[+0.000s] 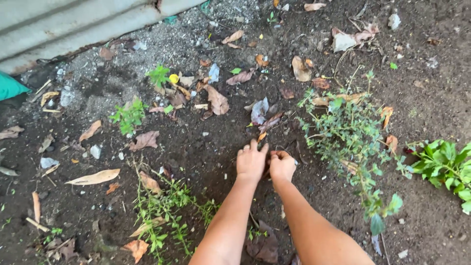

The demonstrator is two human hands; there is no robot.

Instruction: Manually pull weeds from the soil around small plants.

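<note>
Head view looks down on a patch of dark soil (206, 147) strewn with dry leaves, where two bare arms reach forward and meet. The left hand (251, 162) lies palm down on the ground, fingers loosely together and pressed against the earth; whether it has hold of anything cannot be told. The right hand (281, 166) sits just beside it, touching it, with fingers curled inward into a loose fist at the soil surface; what it grips, if anything, is hidden under the fingers. A thin stem or root seems to run between the two hands, too small to tell for sure. Just right of the right hand stands a spindly small-leaved plant (351, 137), and further right a broad-leaved green plant (446, 167). Low weeds (164, 208) grow near the left forearm. A corrugated metal sheet (73, 24) lies along the upper left edge.
</note>
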